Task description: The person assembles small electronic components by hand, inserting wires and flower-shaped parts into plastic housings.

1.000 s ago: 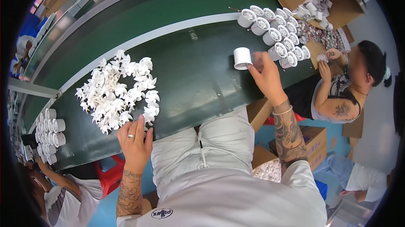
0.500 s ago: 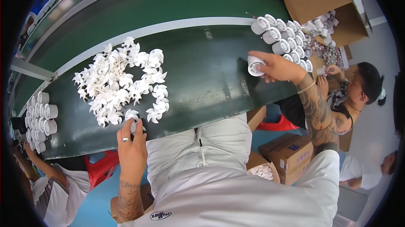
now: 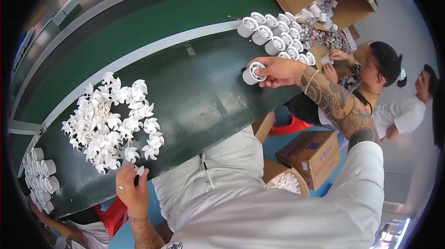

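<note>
A white cup-shaped housing (image 3: 249, 76) sits in the right hand (image 3: 269, 72), thumb and fingers closed around it, its spoked end turned upward. Ahead of the left hand's (image 3: 133, 180) palm, a small white piece (image 3: 139, 170) is pinched between thumb and fingers, the gap narrow; it is partly hidden, so its full shape is hard to tell. Just beyond those fingertips lies a loose heap of white bladed rotors (image 3: 103, 124) on the dark green work surface (image 3: 194, 105). Past the right hand stand rows of similar housings (image 3: 276, 44); more housings (image 3: 41, 175) cluster left of the left hand.
</note>
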